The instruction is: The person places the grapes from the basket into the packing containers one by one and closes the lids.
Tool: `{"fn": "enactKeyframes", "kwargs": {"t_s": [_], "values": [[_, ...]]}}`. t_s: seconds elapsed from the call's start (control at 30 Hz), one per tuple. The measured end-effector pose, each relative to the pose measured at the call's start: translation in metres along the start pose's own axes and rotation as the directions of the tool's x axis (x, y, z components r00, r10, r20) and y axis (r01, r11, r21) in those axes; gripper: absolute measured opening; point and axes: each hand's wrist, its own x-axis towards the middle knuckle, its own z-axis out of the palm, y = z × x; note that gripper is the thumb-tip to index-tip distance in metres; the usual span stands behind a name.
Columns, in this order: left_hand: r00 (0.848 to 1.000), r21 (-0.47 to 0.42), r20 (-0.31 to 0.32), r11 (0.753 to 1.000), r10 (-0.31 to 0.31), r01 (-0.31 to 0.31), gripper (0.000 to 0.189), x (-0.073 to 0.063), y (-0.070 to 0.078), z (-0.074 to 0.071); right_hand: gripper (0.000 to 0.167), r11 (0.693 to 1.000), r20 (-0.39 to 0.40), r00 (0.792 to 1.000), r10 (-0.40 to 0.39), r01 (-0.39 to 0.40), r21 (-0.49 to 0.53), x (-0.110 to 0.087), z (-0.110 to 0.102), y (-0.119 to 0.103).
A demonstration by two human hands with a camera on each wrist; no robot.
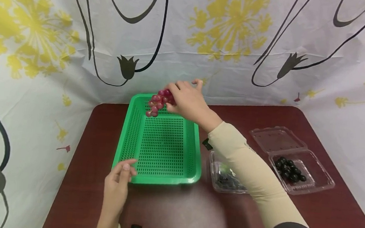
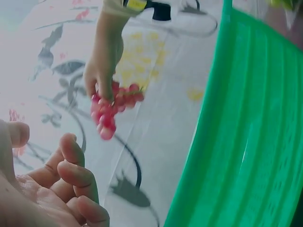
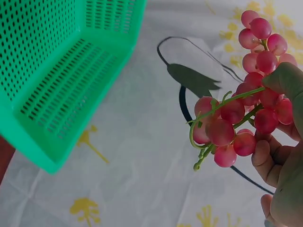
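Note:
A bunch of red grapes (image 1: 158, 103) hangs from my right hand (image 1: 188, 101), which pinches it above the far end of the green basket (image 1: 156, 180). The right wrist view shows the grapes (image 3: 232, 118) on a green stem, with thumb and fingers around part of the bunch. My left hand (image 1: 119, 181) is at the basket's near left corner, its fingers loosely bent and holding nothing. In the left wrist view that hand (image 2: 57, 189) is palm up, apart from the basket wall (image 2: 241, 123).
Right of the basket, a clear plastic box (image 1: 225, 180) with dark and green contents is partly hidden by my right arm. Farther right, an opened clear clamshell box (image 1: 319, 178) holds black grapes (image 1: 289, 170). A patterned cloth (image 1: 190, 67) rises behind the dark red table (image 1: 76, 192).

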Motion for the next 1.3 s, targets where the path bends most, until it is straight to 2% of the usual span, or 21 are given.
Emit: {"fn": "enactKeyframes", "kwargs": {"t_s": [0.17, 0.3, 0.4, 0.53, 0.67, 0.8, 0.93, 1.03, 1.17, 1.3], "values": [[0.995, -0.059, 0.095, 0.998, 0.001, 0.005, 0.028, -0.003, 0.005, 0.018, 0.036, 1.0, -0.018, 1.0, 0.024, -0.024, 0.008, -0.007, -0.013, 0.011], [0.986, -0.086, 0.169, 0.996, -0.002, 0.017, 0.027, -0.005, 0.008, 0.035, 0.037, 0.999, -0.023, 0.999, 0.047, -0.047, 0.009, -0.018, -0.022, 0.025], [0.971, -0.106, 0.238, 0.993, -0.018, 0.045, 0.026, -0.007, 0.01, 0.05, 0.037, 0.997, -0.023, 0.997, 0.075, -0.075, 0.008, -0.029, -0.026, 0.035], [0.942, -0.121, 0.333, 0.989, -0.034, 0.079, 0.026, -0.01, 0.014, 0.069, 0.039, 0.992, -0.02, 0.992, 0.122, -0.121, 0.019, -0.046, -0.029, 0.048], [0.905, -0.147, 0.423, 0.984, -0.03, 0.101, 0.027, -0.011, 0.021, 0.086, 0.04, 0.986, -0.046, 0.985, 0.165, -0.163, 0.044, -0.061, -0.031, 0.062], [0.859, -0.175, 0.511, 0.978, -0.009, 0.114, 0.029, -0.014, 0.031, 0.103, 0.039, 0.977, -0.063, 0.976, 0.208, -0.204, 0.061, -0.079, -0.034, 0.081], [0.807, -0.215, 0.59, 0.97, 0.035, 0.115, 0.029, -0.019, 0.037, 0.12, 0.039, 0.964, -0.061, 0.963, 0.262, -0.258, 0.064, -0.099, -0.038, 0.098], [0.765, -0.243, 0.642, 0.959, 0.044, 0.149, 0.03, -0.022, 0.039, 0.134, 0.041, 0.952, -0.073, 0.95, 0.304, -0.3, 0.068, -0.113, -0.046, 0.109], [0.717, -0.237, 0.697, 0.947, 0.009, 0.219, 0.03, -0.026, 0.038, 0.156, 0.042, 0.935, -0.081, 0.932, 0.353, -0.349, 0.058, -0.133, -0.055, 0.122], [0.674, -0.218, 0.738, 0.932, -0.036, 0.288, 0.028, -0.034, 0.033, 0.176, 0.041, 0.92, -0.083, 0.917, 0.391, -0.39, 0.031, -0.157, -0.056, 0.134]]}}
